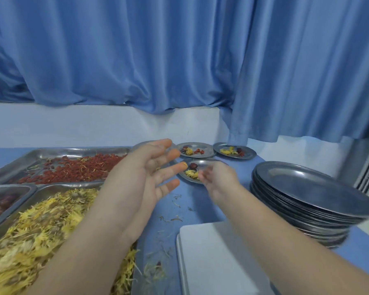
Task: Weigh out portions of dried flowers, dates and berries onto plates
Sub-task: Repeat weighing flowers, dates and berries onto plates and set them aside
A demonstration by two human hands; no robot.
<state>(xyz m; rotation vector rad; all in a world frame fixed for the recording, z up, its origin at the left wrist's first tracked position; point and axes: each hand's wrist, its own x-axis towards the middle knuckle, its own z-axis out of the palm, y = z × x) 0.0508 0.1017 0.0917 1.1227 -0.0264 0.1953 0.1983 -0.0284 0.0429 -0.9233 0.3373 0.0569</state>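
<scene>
A metal compartment tray [43, 151] on the left holds red berries [77, 169], yellow dried flowers [41, 231] and dark dates [0, 201]. My left hand [149, 169] hovers past the tray's right edge with its fingers spread, holding nothing. A small metal plate [205, 165] beside it carries a tuft of flowers and one date. My right hand [217, 179] is at that plate's near rim, blurred by motion, so its grip is unclear. Two filled small plates [197, 149] [234, 151] lie behind it. A fourth plate [143, 143] peeks out behind my left hand.
A tall stack of larger metal plates [307, 199] stands at the right. A white scale platform [217, 262] sits at the near centre. Loose petals [170, 219] are scattered on the blue table. Blue curtains hang over a white ledge behind.
</scene>
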